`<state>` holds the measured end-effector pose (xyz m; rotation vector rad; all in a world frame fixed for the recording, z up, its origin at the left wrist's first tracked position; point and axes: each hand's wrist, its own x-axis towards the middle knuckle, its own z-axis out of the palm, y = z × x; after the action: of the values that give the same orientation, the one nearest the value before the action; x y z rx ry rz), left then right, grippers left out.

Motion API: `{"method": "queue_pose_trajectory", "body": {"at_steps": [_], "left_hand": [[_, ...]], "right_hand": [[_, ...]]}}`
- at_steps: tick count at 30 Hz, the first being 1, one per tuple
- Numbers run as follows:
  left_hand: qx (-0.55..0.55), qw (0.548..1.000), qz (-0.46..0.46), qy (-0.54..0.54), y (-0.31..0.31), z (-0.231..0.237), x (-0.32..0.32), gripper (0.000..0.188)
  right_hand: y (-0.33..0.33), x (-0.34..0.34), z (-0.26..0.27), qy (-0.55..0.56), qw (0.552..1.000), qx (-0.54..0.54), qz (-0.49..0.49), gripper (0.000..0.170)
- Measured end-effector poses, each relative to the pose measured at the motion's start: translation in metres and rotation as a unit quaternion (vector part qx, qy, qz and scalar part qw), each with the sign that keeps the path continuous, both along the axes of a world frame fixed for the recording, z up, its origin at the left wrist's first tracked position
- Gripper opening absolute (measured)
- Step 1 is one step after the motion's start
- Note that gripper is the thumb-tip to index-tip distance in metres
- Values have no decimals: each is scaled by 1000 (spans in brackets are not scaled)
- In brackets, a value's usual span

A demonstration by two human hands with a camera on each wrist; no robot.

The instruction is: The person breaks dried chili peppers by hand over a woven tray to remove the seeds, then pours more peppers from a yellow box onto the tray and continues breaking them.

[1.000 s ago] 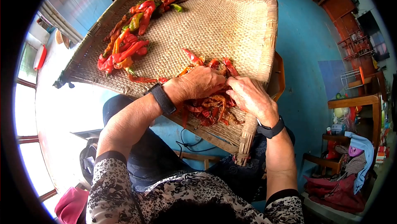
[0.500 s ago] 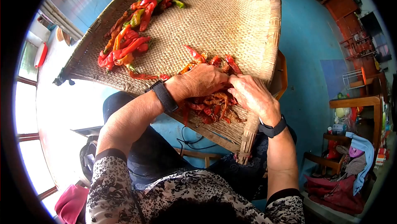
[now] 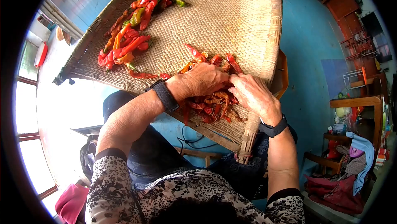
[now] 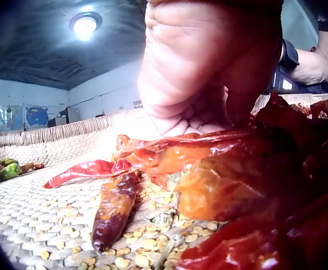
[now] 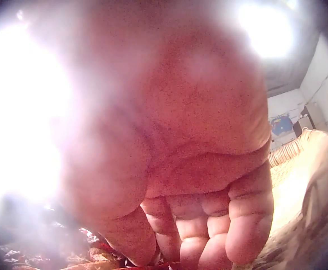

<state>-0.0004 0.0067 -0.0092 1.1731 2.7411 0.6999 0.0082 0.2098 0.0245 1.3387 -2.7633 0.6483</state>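
At the tray's point(image 3: 231, 21) near corner, I see left hand point(image 3: 202, 79) and right hand point(image 3: 253, 96) over limp, light, tearable peppers point(image 3: 209, 110), best held by stems; their grip I can't tell.

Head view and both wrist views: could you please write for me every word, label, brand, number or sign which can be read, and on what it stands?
No text can be read.
Blue wall poster: too small and blurred.
Red-and-white packets: too small.
Blue-and-white container: too small.
Black wristband: none visible.
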Motion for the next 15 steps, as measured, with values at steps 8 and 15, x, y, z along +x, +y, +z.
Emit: {"method": "queue_pose_trajectory", "body": {"at_steps": [8,15], "left_hand": [[-3,1000,-9,14,0,-1,0,16],[-6,999,-19,40,0,-1,-1,17]], "right_hand": [[0,0,1,-31,998,53,-18,16],[1,1,0,-27,999,44,-18,15]]}}
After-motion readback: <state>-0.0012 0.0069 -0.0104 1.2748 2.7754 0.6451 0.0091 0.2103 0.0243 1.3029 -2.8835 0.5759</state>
